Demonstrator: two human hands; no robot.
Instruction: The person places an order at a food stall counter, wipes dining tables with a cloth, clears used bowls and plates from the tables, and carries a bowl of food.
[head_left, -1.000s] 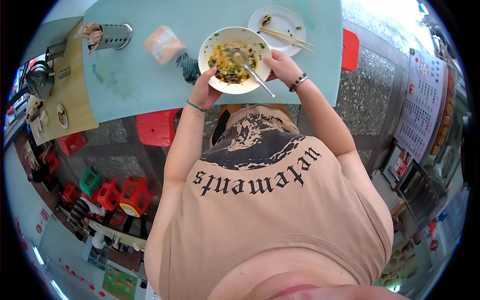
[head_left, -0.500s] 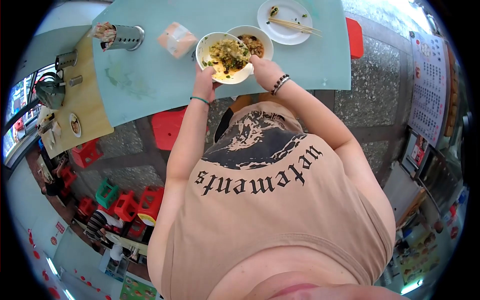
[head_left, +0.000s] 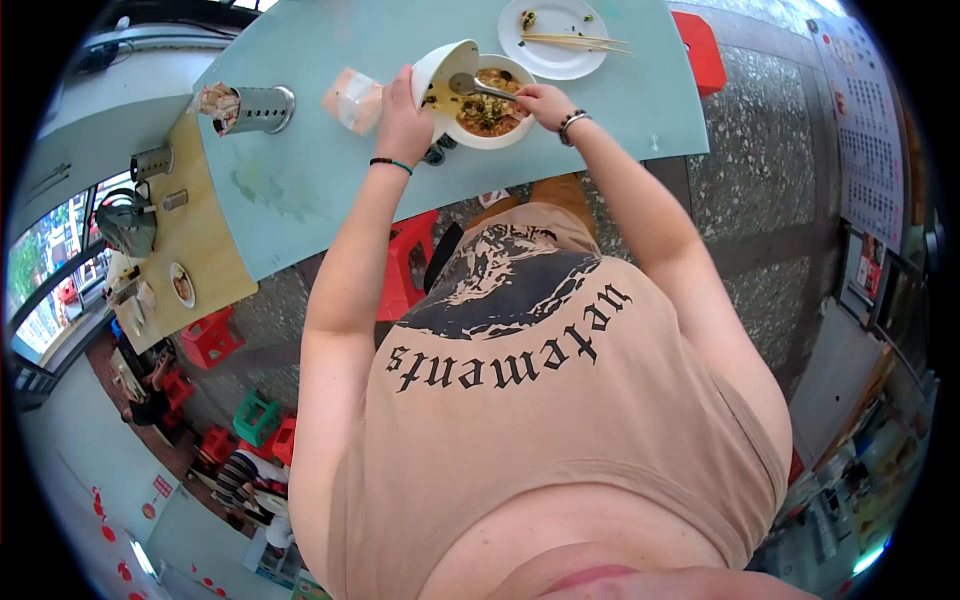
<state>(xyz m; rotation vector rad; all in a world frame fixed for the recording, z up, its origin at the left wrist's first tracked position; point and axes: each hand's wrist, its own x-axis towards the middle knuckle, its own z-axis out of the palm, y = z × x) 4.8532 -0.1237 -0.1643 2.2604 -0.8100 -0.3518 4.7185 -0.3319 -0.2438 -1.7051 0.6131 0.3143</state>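
Head view: left hand (head_left: 403,122) curled partly closed around a tilted bowl (head_left: 444,66); right hand (head_left: 546,106) closed on a spoon (head_left: 463,84), its head above food in the second bowl (head_left: 496,143), upright on the bench (head_left: 310,190).

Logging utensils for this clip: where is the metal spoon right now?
In the head view, the metal spoon is in the right hand, its tip beside the tilted bowl in the left hand, its handle over the lower bowl.

A perforated metal cylinder (head_left: 265,110) holding paper-wrapped sticks (head_left: 218,104) stands near a peach-and-white packet (head_left: 354,101). A green plastic stool (head_left: 257,418) sits beside a red plastic stool (head_left: 285,440).
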